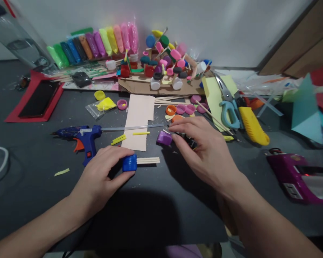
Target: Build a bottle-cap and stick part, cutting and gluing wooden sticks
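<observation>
My left hand (104,175) pinches a blue bottle-cap-like piece (129,163) between thumb and fingertips, low over the dark table. Several pale wooden sticks (148,160) stick out of it to the right, side by side. My right hand (201,150) is open, with thumb and fingers apart, at the right edge of a small glossy purple piece (164,138). Whether the thumb touches that piece is hard to tell. Some dark object (190,141) is mostly hidden beneath the right palm. Short yellow sticks (118,139) lie beyond my left hand.
A blue glue gun (88,139) with a long glue stick lies left, near a cream card strip (138,111). Scissors (228,104), a yellow-handled tool (253,125) and a magenta device (298,175) are right. Colored clay packs (97,44) and small cap models (167,61) line the back.
</observation>
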Demonstrator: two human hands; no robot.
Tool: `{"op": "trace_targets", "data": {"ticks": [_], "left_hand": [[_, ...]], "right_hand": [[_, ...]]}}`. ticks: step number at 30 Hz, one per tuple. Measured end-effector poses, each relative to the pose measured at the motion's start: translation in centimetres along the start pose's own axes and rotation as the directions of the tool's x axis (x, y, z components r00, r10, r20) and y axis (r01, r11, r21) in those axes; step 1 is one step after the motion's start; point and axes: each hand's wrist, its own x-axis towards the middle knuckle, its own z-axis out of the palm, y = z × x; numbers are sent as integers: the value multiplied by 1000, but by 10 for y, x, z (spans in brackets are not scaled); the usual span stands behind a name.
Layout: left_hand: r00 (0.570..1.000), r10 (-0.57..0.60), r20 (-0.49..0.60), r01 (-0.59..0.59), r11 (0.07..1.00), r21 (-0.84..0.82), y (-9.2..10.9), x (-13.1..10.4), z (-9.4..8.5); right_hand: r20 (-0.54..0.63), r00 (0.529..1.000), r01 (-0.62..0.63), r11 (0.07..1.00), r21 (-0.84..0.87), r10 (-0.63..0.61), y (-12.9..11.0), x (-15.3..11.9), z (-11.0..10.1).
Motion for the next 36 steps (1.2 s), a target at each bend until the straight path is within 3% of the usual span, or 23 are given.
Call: {"op": "trace_targets", "data": {"ticks": [2,9,14,22,26,36], "left_hand": [[999,1,-45,-2,1000,-14,1,-1,-1],[982,-63,-180,39,990,-136,3,-5,-5],[964,-86,-253,20,967,-252,3,-5,-3],[948,-95,-304,2,956,-293,6,-2,-2],[961,-71,-268,19,981,-193,9,2,-3],[993,-118,-9,118,992,-55,8,21,-6]], "right_hand": [[13,1000,-10,1000,-7,10,3,0,-3],[244,969,66,993,-101,-40,2,-1,-1],[288,957,40,979,-199,19,2,-4,9],[335,940,38,957,-287,64,-2,-5,13],[365,925,23,947,-320,101,-5,-6,12],[512,839,11,934,-358,186,-8,-5,-13]]}}
